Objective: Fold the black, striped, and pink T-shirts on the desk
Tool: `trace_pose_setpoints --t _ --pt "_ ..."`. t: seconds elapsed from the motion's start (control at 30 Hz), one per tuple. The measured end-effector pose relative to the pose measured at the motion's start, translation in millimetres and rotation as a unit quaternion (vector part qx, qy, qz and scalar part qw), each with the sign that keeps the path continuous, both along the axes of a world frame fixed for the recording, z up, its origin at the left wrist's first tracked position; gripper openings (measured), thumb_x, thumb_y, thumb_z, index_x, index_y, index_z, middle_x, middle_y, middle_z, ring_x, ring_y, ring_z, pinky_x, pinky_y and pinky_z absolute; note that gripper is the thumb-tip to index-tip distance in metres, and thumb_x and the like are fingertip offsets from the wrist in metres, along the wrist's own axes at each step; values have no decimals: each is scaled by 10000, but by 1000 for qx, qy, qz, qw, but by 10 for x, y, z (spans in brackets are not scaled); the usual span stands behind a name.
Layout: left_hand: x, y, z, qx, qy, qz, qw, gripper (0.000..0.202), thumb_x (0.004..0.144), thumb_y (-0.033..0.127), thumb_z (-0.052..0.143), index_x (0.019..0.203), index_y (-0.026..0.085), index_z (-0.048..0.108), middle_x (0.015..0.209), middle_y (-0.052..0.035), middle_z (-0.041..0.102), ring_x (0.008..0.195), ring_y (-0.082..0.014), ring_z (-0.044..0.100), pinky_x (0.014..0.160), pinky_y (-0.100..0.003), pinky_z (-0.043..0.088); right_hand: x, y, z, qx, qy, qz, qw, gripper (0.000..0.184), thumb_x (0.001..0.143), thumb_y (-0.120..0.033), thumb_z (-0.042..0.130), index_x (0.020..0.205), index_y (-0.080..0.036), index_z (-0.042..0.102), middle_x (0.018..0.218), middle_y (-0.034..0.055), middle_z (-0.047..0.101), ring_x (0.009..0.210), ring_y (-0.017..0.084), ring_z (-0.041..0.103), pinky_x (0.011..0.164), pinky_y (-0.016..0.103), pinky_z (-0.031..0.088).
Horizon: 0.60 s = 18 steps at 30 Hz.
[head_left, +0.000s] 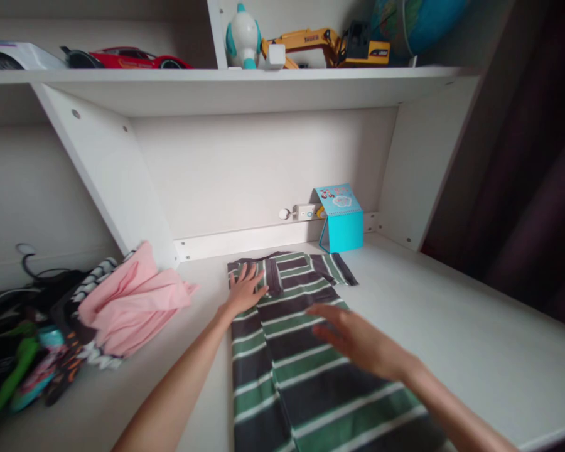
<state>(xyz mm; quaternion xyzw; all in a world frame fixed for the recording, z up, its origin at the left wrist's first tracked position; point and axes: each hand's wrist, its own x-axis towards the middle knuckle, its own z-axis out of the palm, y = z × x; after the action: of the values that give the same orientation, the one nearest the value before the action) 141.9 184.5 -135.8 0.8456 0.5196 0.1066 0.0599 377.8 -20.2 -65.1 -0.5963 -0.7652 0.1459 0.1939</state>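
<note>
A dark grey, green and white striped shirt [306,370] lies flat on the white desk [452,326], running from the near edge up towards the back wall. My left hand [245,290] rests flat on its upper left part, fingers spread, near the collar. My right hand [353,339] hovers over the shirt's middle with fingers stretched out and held flat, slightly blurred. Neither hand holds anything.
A pile of clothes lies at the left: a pink garment [132,301], striped pieces and dark items [23,351]. A turquoise house-shaped box [341,220] stands at the back wall. The shelf [226,78] above carries toy cars, an excavator and a globe.
</note>
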Motion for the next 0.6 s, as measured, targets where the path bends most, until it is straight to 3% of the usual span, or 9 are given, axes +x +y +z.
trace_pose_setpoints --t 0.1,0.23,0.43,0.6 --pt "3 5 -16 -47 7 -21 999 663 825 673 203 1393 339 272 1496 3 111 1370 -321 40 1038 -599 36 537 755 116 -43 -42 -191 980 285 928 -272 444 1142 -121 556 1146 122 587 1053 210 555 931 403 420" --pt "-16 30 -54 -47 -10 -23 999 655 826 672 226 1390 343 278 1493 6 116 1370 -319 55 1038 -601 29 860 1369 -97 -111 -58 -313 941 324 884 -356 528 1133 -149 531 1130 73 555 965 191 568 820 406 480" --pt "-29 13 -89 -39 -33 -28 998 637 826 665 249 1376 348 313 1490 -2 145 1368 -318 81 1042 -595 39 889 1598 -324 -172 -39 -353 919 284 887 -318 529 1105 -136 546 1096 81 565 920 173 580 780 350 497" --pt "-47 -6 -74 -39 -109 -33 993 605 852 607 295 1403 368 214 1468 -4 241 1364 -304 124 1042 -595 25 889 1660 -211 -130 -8 -319 939 263 885 -325 532 1072 -142 563 1058 72 583 874 160 589 745 327 508"
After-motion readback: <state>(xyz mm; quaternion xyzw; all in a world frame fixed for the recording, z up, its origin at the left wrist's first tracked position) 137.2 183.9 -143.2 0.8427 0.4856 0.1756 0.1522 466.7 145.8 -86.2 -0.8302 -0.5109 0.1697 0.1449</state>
